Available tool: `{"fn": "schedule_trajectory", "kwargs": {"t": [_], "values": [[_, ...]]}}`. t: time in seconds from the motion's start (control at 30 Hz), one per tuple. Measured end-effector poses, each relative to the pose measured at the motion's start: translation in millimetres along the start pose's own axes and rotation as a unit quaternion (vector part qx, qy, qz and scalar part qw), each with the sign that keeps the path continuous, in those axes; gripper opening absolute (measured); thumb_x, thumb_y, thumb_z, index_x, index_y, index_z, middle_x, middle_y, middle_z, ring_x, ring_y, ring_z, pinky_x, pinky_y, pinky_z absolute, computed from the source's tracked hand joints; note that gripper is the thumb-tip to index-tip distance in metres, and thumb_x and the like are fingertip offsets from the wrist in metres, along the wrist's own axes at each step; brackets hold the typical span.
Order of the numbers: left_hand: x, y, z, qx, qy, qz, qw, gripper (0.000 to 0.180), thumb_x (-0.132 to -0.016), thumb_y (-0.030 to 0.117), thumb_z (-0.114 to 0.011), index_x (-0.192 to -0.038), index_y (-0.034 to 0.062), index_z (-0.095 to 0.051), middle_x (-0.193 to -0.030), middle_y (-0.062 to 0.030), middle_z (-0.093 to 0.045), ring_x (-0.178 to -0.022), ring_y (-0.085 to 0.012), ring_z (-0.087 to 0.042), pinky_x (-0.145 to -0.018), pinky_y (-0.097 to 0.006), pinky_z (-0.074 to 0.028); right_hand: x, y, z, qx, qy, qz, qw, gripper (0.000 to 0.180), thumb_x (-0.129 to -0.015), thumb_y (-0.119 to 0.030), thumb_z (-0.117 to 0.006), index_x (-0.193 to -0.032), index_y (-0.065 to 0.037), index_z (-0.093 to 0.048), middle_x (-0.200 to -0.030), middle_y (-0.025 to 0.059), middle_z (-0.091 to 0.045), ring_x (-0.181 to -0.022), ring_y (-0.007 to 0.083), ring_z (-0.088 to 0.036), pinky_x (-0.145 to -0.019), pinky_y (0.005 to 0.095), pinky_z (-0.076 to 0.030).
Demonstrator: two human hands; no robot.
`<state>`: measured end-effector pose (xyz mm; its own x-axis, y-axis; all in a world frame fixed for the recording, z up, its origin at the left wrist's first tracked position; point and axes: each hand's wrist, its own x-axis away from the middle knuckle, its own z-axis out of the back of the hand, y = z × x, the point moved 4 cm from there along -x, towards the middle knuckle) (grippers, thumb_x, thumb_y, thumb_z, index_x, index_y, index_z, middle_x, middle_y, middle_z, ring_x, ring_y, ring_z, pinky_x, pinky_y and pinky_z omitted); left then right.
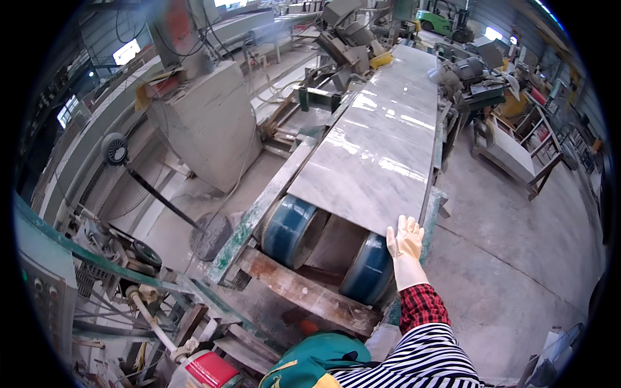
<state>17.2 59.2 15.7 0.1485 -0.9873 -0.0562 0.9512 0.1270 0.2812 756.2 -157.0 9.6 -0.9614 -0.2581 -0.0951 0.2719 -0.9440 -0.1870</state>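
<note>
My right hand [406, 242], in a cream rubber glove, lies at the near right corner of a long grey-white polished stone slab [369, 155]. Its fingers are stretched forward over the corner; the palm side is hidden. The slab rests on a roller conveyor, its wet-looking surface shining and its near edge over two blue drum-like rollers [288, 229]. A red-and-black checked cuff and a black-and-white striped sleeve cover my right arm. My left hand is out of view.
A rusty crossbeam [304, 291] spans the conveyor's near end, and a green-edged rail [259, 213] runs along its left. A black pedestal fan [115, 149] stands farther left. Motor-like machines [469, 68] flank the far slab. A green forklift [440, 22] stands at the back.
</note>
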Motion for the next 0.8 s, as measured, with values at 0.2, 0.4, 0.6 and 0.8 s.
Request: {"fn": "schedule_trajectory", "kwargs": {"t": [0.2, 0.4, 0.6, 0.8], "values": [[14.1, -8.5, 2.6, 0.001, -0.016, 0.023, 1.000, 0.083, -0.091, 0.059, -0.051, -0.155, 0.0108, -0.030, -0.159, -0.0235, -0.027, -0.148, -0.0432, -0.019, -0.120, -0.055, -0.015, -38.4, 16.1, -4.0, 0.002, -0.011, -0.009, 1.000, 0.063, -0.094, -0.044, -0.053, -0.147, -0.011, -0.044, -0.155, 0.0168, -0.039, -0.141, 0.0323, -0.037, -0.121, 0.0468, -0.019], [15.5, -11.8, 1.5, 0.005, -0.043, 0.029, 0.999, 0.086, -0.092, 0.064, -0.049, -0.156, 0.0118, -0.027, -0.160, -0.0225, -0.026, -0.149, -0.0424, -0.017, -0.121, -0.055, -0.013, -49.4, 28.3, -1.7, 0.011, -0.051, 0.008, 0.999, 0.066, -0.095, -0.045, -0.052, -0.150, -0.011, -0.040, -0.157, 0.0161, -0.036, -0.144, 0.0298, -0.035, -0.122, 0.0429, -0.020], [13.2, -18.6, -2.8, 0.022, -0.060, 0.019, 0.998, 0.088, -0.092, 0.068, -0.048, -0.157, 0.0124, -0.026, -0.161, -0.0218, -0.025, -0.150, -0.0418, -0.016, -0.121, -0.055, -0.012, -17.9, 30.0, -7.3, 0.008, -0.059, 0.022, 0.998, 0.069, -0.096, -0.046, -0.049, -0.151, -0.006, -0.037, -0.158, 0.0199, -0.033, -0.147, 0.0321, -0.029, -0.123, 0.0433, -0.017], [2.5, 7.7, -12.8, 0.039, -0.029, -0.014, 0.999, 0.081, -0.093, 0.060, -0.050, -0.154, 0.0105, -0.031, -0.159, -0.0224, -0.028, -0.148, -0.0416, -0.021, -0.119, -0.054, -0.017, 46.2, 18.0, 4.3, -0.031, 0.017, 0.064, 0.997, 0.064, -0.093, -0.041, -0.054, -0.141, 0.000, -0.046, -0.149, 0.0227, -0.043, -0.140, 0.0351, -0.037, -0.120, 0.0473, -0.022]]}}
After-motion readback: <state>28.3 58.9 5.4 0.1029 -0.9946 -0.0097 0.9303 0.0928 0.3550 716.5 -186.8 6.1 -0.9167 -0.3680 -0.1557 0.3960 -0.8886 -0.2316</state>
